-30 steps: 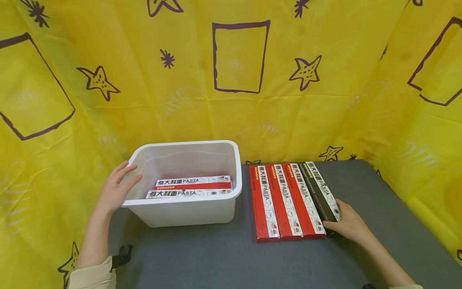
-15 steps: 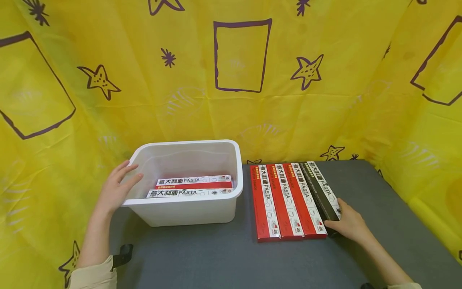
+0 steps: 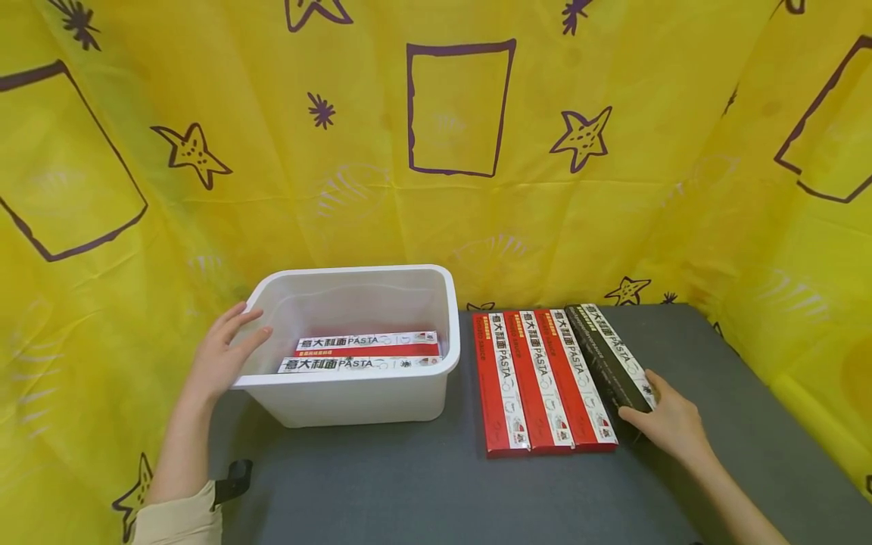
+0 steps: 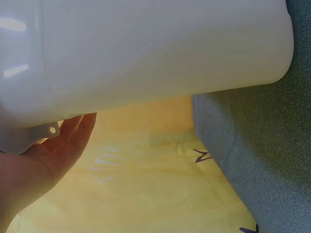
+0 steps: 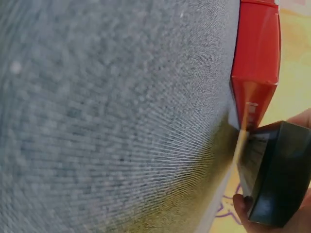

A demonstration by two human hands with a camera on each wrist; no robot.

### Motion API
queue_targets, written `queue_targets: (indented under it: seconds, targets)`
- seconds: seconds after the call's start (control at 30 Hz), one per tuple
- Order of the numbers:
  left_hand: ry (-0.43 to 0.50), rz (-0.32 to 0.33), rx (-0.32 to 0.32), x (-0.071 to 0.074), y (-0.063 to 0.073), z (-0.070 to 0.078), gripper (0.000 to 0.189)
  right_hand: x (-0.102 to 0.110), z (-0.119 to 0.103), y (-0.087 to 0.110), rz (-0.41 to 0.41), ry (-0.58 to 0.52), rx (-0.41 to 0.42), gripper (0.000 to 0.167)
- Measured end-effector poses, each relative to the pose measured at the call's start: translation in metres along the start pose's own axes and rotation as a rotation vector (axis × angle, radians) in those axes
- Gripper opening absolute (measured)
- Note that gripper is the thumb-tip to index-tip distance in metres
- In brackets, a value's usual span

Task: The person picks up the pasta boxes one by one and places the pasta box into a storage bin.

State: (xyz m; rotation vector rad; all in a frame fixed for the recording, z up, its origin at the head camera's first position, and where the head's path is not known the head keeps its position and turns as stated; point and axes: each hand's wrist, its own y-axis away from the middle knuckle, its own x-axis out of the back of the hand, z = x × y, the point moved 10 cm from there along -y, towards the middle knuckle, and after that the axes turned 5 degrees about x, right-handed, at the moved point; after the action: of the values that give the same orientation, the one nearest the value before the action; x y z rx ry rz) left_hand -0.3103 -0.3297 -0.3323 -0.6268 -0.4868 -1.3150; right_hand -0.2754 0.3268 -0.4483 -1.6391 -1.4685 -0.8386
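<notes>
In the head view my right hand (image 3: 671,424) grips the near end of a black pasta box (image 3: 602,356) with a white strip, thumb on its left side. The right wrist view shows this black box (image 5: 284,170) tilted, its near end off the table. Beside it, three red pasta boxes (image 3: 500,386) lie side by side. My left hand (image 3: 225,352) rests at the left rim of a white plastic bin (image 3: 361,401), fingers and thumb loosely extended over the edge. Two pasta boxes (image 3: 368,350) show inside the bin. In the left wrist view the bin wall hides the left fingertips.
A grey table (image 3: 409,484) carries everything. Yellow cloth (image 3: 327,212) with drawn starfish and frames hangs behind and at both sides. A black strap (image 3: 234,482) sits at the left sleeve.
My right hand has shifted slightly right, raising the near end of the black box and opening a gap beside the red boxes. The left hand stays at the bin rim.
</notes>
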Motion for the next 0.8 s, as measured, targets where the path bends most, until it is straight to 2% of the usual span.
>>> queue_targets:
  seconds: [0.37,0.53,0.8]
  targets:
    - [0.015,-0.004,0.007,0.000,0.000,-0.002,0.061,0.025,-0.019,0.003,0.130,-0.039,0.033,0.083]
    - [0.010,-0.003,0.001,0.000,-0.001,-0.001,0.061,0.029,-0.032,0.002,0.117,-0.060,0.036,0.085]
    - [0.005,-0.006,-0.001,-0.001,0.000,-0.001,0.061,0.041,-0.068,0.001,0.142,-0.096,0.100,0.085]
